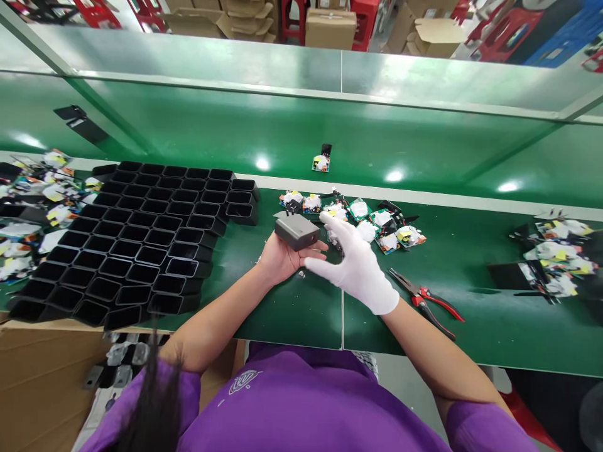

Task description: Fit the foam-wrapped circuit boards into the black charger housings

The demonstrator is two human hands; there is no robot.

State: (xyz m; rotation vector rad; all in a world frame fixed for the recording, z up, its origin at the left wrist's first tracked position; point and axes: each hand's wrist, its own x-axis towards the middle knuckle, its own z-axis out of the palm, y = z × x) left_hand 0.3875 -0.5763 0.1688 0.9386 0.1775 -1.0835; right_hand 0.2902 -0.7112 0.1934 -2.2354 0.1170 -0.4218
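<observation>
On my bare left hand (277, 258) lies a black power adapter case (296, 231), held between palm and fingers with its far end pointing away from me. What look like small prongs show at that far end. My right hand (353, 263), in a white glove, is beside the case with thumb and fingers spread and nothing in it. Behind both hands, several small circuit boards (380, 218) with white filler and yellow tape lie in a loose group. Red-handled long-nose pliers (424, 298) rest to the right of my gloved hand.
Rows of open black cases (155, 238) cover the left of the green bench (292, 314). Piles of circuit boards lie at the far left (56, 194) and far right (560, 251). One board (321, 162) sits farther back by the green panel. Cardboard boxes (330, 28) stand beyond.
</observation>
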